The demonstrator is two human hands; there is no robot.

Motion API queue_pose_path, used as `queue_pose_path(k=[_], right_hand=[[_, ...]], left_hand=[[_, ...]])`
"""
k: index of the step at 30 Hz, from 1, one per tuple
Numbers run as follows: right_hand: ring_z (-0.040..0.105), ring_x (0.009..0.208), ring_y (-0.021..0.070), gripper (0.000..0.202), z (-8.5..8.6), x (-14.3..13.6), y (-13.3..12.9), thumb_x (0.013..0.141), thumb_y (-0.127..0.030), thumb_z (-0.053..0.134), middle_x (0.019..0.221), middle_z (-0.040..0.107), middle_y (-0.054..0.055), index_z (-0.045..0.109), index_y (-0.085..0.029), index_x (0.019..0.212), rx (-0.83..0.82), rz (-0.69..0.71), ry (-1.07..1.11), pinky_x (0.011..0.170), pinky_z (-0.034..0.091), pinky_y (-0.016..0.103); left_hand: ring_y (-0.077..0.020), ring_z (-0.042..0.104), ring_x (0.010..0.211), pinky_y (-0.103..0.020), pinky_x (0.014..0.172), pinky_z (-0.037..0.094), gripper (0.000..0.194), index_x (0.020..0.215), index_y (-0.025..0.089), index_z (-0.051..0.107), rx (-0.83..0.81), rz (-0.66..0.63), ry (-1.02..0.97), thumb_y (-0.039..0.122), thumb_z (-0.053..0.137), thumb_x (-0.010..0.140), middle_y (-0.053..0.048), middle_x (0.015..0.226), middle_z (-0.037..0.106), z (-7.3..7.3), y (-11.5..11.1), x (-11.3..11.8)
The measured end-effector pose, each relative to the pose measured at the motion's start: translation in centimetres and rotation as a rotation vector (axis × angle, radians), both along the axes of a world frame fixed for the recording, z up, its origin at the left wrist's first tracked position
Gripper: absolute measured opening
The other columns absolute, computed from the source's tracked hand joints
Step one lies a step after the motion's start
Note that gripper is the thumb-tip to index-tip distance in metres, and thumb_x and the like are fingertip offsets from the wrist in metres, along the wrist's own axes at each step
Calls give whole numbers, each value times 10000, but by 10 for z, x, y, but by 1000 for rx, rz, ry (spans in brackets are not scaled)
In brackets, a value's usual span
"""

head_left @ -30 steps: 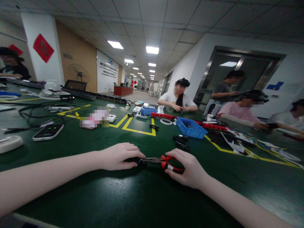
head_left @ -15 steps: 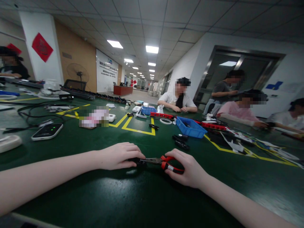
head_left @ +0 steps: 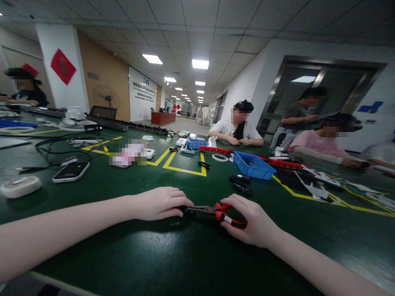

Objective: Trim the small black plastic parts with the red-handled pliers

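Observation:
My left hand point(head_left: 163, 203) is closed around a small black part point(head_left: 187, 211), mostly hidden under its fingers, just above the green table point(head_left: 148, 255). Red-and-black needle-nose pliers point(head_left: 220, 209) are gripped by their handles in my right hand point(head_left: 251, 218). Their metal jaws point left and meet the black part at my left fingertips. Whether the jaws are clamped on it is too small to tell. Several black pieces point(head_left: 242, 187) lie beyond my right hand.
A blue bin point(head_left: 253, 166) stands behind the black pieces. At the left are a white-edged device point(head_left: 71, 171), a white oval object point(head_left: 21, 186), cables and a phone point(head_left: 128, 155). A person point(head_left: 239, 129) sits across the table; others sit or stand at right and far left.
The view has turned slightly left, so everything appears shifted to the right. Both hands keep nearly the same hold on the black part and the pliers.

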State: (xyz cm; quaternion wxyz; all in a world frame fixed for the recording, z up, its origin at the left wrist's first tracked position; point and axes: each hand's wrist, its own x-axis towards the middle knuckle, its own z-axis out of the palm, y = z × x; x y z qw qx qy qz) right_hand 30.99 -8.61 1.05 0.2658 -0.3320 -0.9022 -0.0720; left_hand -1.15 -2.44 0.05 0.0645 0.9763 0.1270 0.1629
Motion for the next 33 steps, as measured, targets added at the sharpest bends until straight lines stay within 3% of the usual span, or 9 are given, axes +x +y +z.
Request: queue_pose_path(k=[6,11,18,26,33], right_hand=[[706,884,218,364,-5,5,7,856,-341,668,1048,710,93,604,-209,1189,111,1,-18,763,594,334],[708,914,229,388,-11,8,14,864,-374,667,1074,710,100,604,-211,1210,185,-11,-30,776,600,345],[718,876,236,372,-6,4,11,860,-388,669,1039,723,102,618,-207,1181,238,-11,-62,744,613,356],[699,933,256,436,-12,7,16,847,-385,680,1111,699,108,613,-225,1247,238,-21,-33,783,601,380],[686,955,264,440,-8,4,14,844,-379,687,1105,696,115,610,-206,1241,295,-16,-58,806,583,398]], left_hand=[[-250,625,1183,-367,1029,503,308,1321,165,554,45,-30,-24,291,493,1046,-123,1267,662,1,1,0],[-237,526,1354,-398,1186,381,308,1339,169,546,73,-71,-67,204,450,1049,-125,1393,609,0,3,0],[-242,556,1310,-382,1121,453,298,1306,172,578,28,-58,-87,175,469,1029,-135,1386,600,2,2,0],[-264,573,1287,-423,1099,464,229,1223,169,577,-23,-66,-88,246,555,1008,-155,1364,609,3,3,0],[-269,574,1279,-426,1092,461,226,1191,159,564,-33,-77,-77,254,595,988,-165,1358,603,4,3,1]])
